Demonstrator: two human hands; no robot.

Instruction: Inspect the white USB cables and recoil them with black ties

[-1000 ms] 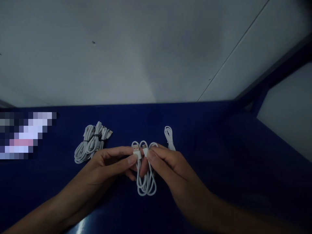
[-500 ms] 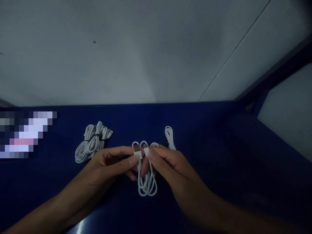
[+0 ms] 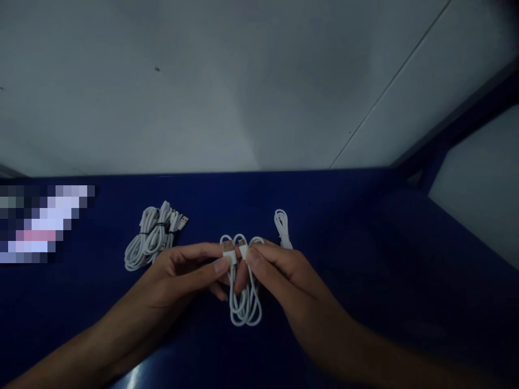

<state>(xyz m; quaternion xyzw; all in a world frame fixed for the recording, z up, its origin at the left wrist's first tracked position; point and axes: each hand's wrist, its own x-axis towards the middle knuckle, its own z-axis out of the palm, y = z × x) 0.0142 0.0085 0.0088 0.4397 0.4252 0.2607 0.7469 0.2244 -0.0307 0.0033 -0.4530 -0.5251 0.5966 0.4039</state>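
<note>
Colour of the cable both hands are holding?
White. The folded cable pinched between left hand and right hand shows best in the head view, against the dark blue table.

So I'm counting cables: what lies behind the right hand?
Behind the right hand, one loose white cable coil pokes out on the blue table; its lower end is covered.

Smooth white plastic cable (image 3: 245, 302) over glossy deep-blue tabletop (image 3: 357, 259).

A dark blue table (image 3: 365, 259) is filling the lower half of the view in dim light. Behind the table a pale grey wall (image 3: 203, 97) is rising, a thin dark seam (image 3: 389, 84) running diagonally across it.
</note>
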